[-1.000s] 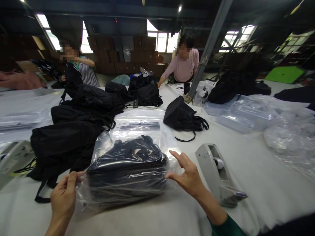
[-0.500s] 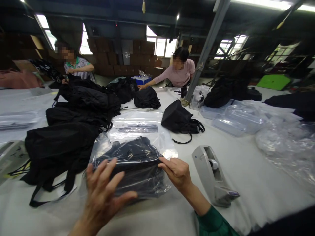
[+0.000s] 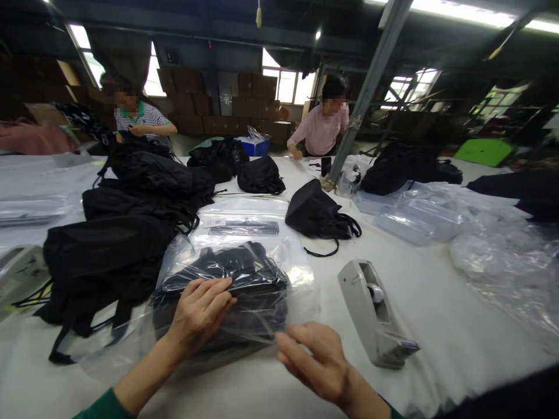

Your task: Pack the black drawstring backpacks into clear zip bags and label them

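Observation:
A clear plastic bag [image 3: 266,323] with a folded black fabric bag [image 3: 238,259] inside lies in front of me on the table. My left hand [image 3: 201,311] rests across the top of it, fingers stretched out side by side, thumb hidden. At the bag's near right corner is my right hand [image 3: 314,361], its fingers curled closed around the edge of the plastic, slightly blurred. Beneath the far end of this bag lies a stack of flat clear bags [image 3: 244,227] with printed text.
Black backpacks [image 3: 107,262] are heaped on the left. A tape dispenser [image 3: 375,314] stands to the right. Beyond are a black drawstring bag [image 3: 317,212], crumpled plastic [image 3: 502,262], a metal post [image 3: 367,93] and two co-workers across the table [image 3: 321,125].
My left hand has moved forward and down onto the plastic bag, fingers drawn together. My right hand has come back toward me to its near corner. The pink-sleeved co-worker has pulled an arm back.

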`<state>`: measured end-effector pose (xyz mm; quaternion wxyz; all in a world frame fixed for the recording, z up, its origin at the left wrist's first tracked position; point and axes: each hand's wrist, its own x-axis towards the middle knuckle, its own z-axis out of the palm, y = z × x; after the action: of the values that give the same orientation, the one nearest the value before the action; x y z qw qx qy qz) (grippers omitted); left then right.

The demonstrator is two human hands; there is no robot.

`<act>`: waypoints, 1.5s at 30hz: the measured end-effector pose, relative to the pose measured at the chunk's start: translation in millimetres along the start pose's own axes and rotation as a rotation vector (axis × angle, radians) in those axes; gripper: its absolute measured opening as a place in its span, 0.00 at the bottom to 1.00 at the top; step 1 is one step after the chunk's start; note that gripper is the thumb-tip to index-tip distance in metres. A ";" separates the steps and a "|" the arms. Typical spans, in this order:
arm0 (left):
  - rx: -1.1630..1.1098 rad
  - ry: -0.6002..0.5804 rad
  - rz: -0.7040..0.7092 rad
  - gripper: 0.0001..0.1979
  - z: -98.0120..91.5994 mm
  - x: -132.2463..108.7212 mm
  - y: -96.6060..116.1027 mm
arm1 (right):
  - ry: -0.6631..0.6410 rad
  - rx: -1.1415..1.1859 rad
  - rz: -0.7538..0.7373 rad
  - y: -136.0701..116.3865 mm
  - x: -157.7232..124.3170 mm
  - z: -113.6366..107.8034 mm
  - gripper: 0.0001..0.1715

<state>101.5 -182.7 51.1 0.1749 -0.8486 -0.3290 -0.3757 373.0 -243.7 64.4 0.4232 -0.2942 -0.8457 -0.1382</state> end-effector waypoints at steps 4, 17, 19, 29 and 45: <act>-0.047 0.015 0.004 0.07 1.6 0.3 -2.3 | -0.097 0.083 0.074 -3.7 -17.5 39.7 0.14; -0.114 0.074 0.033 0.12 4.4 -1.9 -6.8 | 0.140 -0.048 0.260 10.8 10.2 33.0 0.18; -0.105 0.070 0.071 0.12 4.2 -4.2 -8.2 | 0.111 0.055 0.332 21.2 17.5 40.1 0.13; 0.124 -0.167 0.229 0.22 -0.6 -7.9 -11.1 | 0.139 0.341 0.599 26.2 29.6 35.9 0.10; 0.037 -0.203 0.158 0.30 0.9 -21.6 -16.4 | 0.009 0.222 1.574 68.6 -113.7 -134.1 0.32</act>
<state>79.9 -179.5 35.1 0.1854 -0.9020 -0.2840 -0.2670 553.6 -297.6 53.7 0.4268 -0.7609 -0.3966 0.2856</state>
